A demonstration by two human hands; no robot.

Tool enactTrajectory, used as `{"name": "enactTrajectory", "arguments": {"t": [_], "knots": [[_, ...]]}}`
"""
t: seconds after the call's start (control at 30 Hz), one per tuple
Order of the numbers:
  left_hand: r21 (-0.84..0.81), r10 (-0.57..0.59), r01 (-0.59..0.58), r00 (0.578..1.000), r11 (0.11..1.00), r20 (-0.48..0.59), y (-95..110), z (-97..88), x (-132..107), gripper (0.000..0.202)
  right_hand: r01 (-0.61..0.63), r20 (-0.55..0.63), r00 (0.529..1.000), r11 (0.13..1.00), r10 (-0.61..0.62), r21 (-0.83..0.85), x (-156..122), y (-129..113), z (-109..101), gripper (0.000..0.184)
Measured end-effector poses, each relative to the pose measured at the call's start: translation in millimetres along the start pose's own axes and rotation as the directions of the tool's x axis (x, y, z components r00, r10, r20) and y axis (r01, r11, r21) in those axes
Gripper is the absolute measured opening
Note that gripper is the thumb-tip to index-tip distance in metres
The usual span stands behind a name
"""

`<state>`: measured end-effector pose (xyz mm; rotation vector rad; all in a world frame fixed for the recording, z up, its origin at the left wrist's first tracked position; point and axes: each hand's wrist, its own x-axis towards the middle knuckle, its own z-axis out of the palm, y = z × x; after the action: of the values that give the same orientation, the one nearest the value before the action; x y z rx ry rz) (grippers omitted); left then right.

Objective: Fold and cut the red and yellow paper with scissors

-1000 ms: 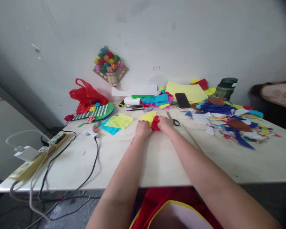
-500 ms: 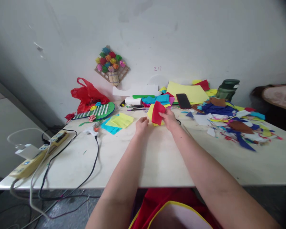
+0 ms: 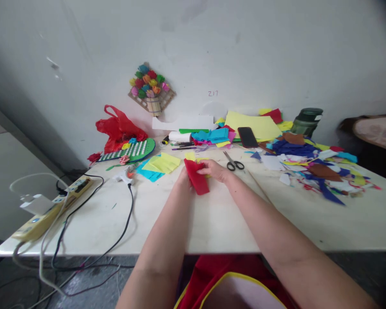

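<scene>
A folded-looking piece of red paper is held slanting between my two hands above the table. My right hand pinches its right side with thumb and fingers. On the other side, my left hand grips the red paper, its fingers mostly hidden behind it. Yellow paper shows just beyond the hands, partly covered by them. Black-handled scissors lie to the right of my right hand, and a thin stick lies near my right forearm.
Blue and yellow sheets and a white glue gun with a cord lie left. A power strip sits at the left edge. Paper scraps cover the right side; a phone and a green bottle are behind.
The red paper has moved left and toward me, away from the yellow paper, and my left hand has taken hold of it. The scissors and stick have come into fuller view.
</scene>
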<state>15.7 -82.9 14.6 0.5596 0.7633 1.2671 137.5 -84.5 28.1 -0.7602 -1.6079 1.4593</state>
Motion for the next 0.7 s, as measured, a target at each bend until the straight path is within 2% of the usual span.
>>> {"name": "enactTrajectory", "arguments": {"t": [0.1,0.2,0.27,0.33,0.4,0.47,0.6,0.7], "knots": [[0.079,0.038,-0.032,0.996,0.996,-0.083,-1,-1.3,4,0.013,0.016,-0.055,0.998,1.000,-0.017,-0.025,0,0,-3,0.012],[0.204,0.137,-0.103,0.978,0.974,-0.157,0,-2.9,8,0.006,-0.018,-0.106,0.994,0.999,0.023,0.046,-2,0,-10,0.012],[0.235,0.195,-0.154,0.967,0.960,-0.164,1,-5.8,9,0.006,-0.069,-0.053,0.996,0.992,0.076,0.109,-3,1,-14,0.015],[0.229,0.225,-0.186,0.962,0.955,-0.157,2,-9.4,10,0.013,-0.156,0.045,0.987,0.982,0.152,0.107,-4,2,-15,0.018],[0.247,0.252,-0.203,0.950,0.947,-0.183,3,-12.4,11,0.019,-0.245,0.104,0.965,0.969,0.241,0.032,-5,3,-12,0.019],[0.270,0.265,-0.202,0.939,0.941,-0.220,4,-14.2,13,0.022,-0.280,0.091,0.954,0.958,0.285,-0.065,-5,3,-8,0.018],[0.283,0.298,-0.229,0.926,0.931,-0.231,7,-19.7,18,0.019,-0.235,0.083,0.962,0.946,0.259,-0.223,-6,0,-2,0.020],[0.287,0.283,-0.215,0.933,0.933,-0.221,12,-26.7,22,0.020,-0.232,0.181,0.940,0.930,0.290,-0.286,-7,-4,-1,0.021]]}}
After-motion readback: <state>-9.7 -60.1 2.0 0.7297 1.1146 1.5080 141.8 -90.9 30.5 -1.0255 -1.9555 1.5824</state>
